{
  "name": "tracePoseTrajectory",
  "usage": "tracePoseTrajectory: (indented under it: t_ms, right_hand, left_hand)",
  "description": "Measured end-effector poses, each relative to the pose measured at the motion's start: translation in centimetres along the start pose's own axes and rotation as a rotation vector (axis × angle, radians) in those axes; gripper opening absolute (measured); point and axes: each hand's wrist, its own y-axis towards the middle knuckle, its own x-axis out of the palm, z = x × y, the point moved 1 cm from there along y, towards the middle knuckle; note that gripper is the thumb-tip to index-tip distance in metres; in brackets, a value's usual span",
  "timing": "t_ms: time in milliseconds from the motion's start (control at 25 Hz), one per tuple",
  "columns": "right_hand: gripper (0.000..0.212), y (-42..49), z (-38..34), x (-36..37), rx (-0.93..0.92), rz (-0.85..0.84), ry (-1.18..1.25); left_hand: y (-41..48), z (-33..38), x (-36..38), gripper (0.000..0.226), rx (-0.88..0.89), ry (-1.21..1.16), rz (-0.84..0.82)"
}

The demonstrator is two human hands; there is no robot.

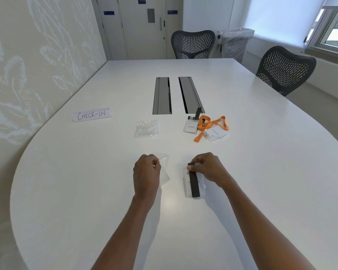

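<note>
My left hand (147, 172) pinches a clear plastic sleeve (164, 173) that lies on the white table (66, 182) in front of me. My right hand (207, 169) pinches the top end of a black strap (194, 184) lying over a white name badge (187, 189). Both hands stay low over the table, about a hand's width apart.
Farther out lie a clear plastic bag (146, 129), a white badge with a black strap (191, 126) and badges on an orange lanyard (213, 126). A "CHECK-IN" paper sign (91, 114) sits at the left. Two metal cable flaps (162, 95) mark the middle. Two dark chairs (192, 44) stand beyond.
</note>
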Motion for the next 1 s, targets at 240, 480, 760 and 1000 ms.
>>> tracePoseTrajectory:
  t_ms: [240,480,760,1000]
  right_hand:
    - [0.026,-1.9,-2.2,-2.1,-0.027,0.189,0.131]
    - [0.034,-4.8,-4.8,-0.3,-0.113,0.469,0.291]
    - [0.035,-6.4,-5.8,4.7,-0.09,0.539,0.312]
    - [0.037,-6.6,-5.6,5.9,-0.049,0.483,0.236]
  left_hand:
    - [0.5,-0.1,-0.2,0.017,-0.076,-0.156,0.008]
    - [0.9,0.1,0.2,0.02,-0.233,-0.294,0.019]
    - [0.6,1.4,0.3,0.016,-0.21,-0.326,0.048]
    - [0.2,1.0,0.5,0.01,-0.082,-0.309,0.06]
